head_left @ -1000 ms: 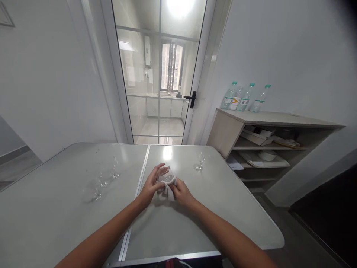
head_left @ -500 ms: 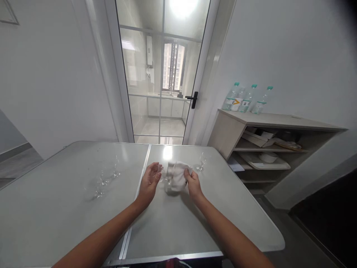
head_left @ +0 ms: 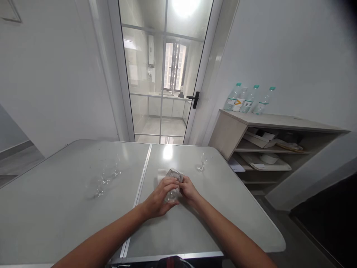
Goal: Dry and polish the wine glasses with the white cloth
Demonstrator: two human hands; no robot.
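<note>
Over the right half of the table, my left hand (head_left: 159, 197) curls around a clear stemmed glass (head_left: 172, 194), thumb below and fingers across the top. A whitish cloth (head_left: 161, 174) lies against the glass behind my left fingers. My right hand (head_left: 189, 189) is closed at the right side of the glass, pinching part of the cloth; its fingertips are partly hidden. One more stemmed glass (head_left: 200, 167) stands farther back on the right. Several clear glasses (head_left: 103, 181) stand in a row on the left half, hard to make out against the table.
The grey table (head_left: 67, 219) has a metal seam (head_left: 141, 178) down its middle. Beyond it is a glass door (head_left: 175, 123) with a black handle (head_left: 195, 99). A wooden shelf unit (head_left: 279, 120) at right bears several plastic bottles (head_left: 247, 102).
My left hand has moved right and closed around the glass. My right hand has brought the cloth down and left against it. The view has shifted slightly.
</note>
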